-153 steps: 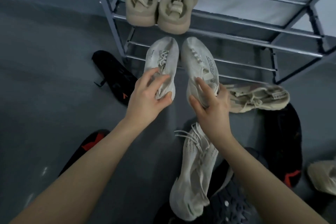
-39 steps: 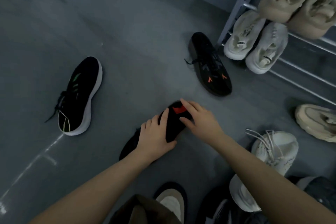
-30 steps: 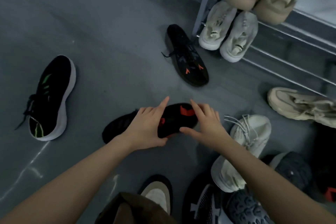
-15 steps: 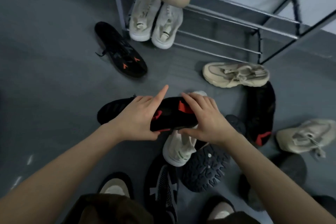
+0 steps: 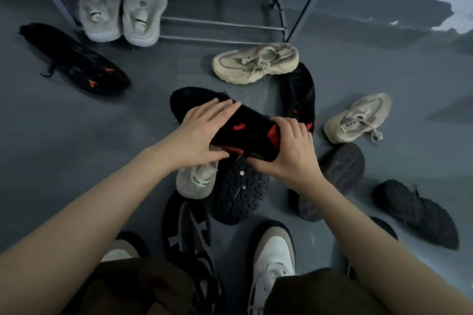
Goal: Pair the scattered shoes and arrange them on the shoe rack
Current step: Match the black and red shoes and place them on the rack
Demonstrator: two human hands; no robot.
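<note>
While both forearms reach forward from the bottom corners of the head view, the left hand (image 5: 202, 133) lies palm-down over the middle of a black shoe with red marks (image 5: 245, 133), fingers spread along its upper and thumb tucked under its near edge. The right hand (image 5: 289, 153) grips the same shoe at its right end, fingers curled over the top and thumb beneath, so the shoe is held between both hands above the floor (image 5: 64, 148).

On the lowest bar of the shoe rack (image 5: 225, 23) stands one pair of pale grey shoes (image 5: 122, 7), side by side and touching. Two more black shoes with orange or red marks lie on the floor: one (image 5: 76, 61) at the left near the rack, one (image 5: 299, 92) just behind the right hand. Two beige laced sneakers lie apart, one (image 5: 256, 62) in front of the rack, one (image 5: 358, 117) to the right. Beneath the hands are one white shoe (image 5: 197, 179) and one upturned dark sole (image 5: 240, 192).
</note>
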